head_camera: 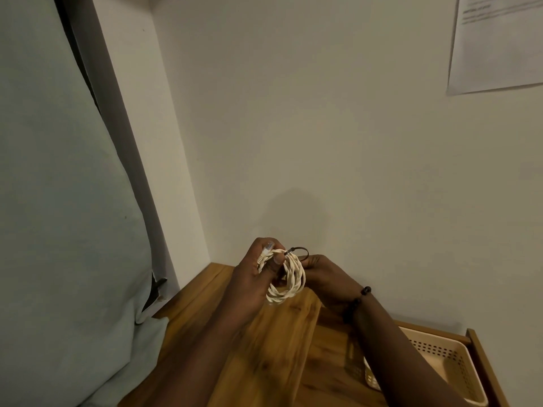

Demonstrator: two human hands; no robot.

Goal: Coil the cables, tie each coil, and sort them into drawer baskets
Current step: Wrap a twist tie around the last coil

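Head view shows the left hand [252, 274] curled round a cream twisted cable coil [286, 282], held up in the air above the brown wooden table top [264, 348]. Just right of the coil, the right hand [326, 277] pinches a thin dark tie [299, 250] looped over the coil's top — a cream plastic basket with small holes [446, 365] sits low and well to the coil's right, in an open drawer.

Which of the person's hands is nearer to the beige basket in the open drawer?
Right. The right hand is above the beige basket, to its upper left; the left hand is farther left, gripping the white cable coil.
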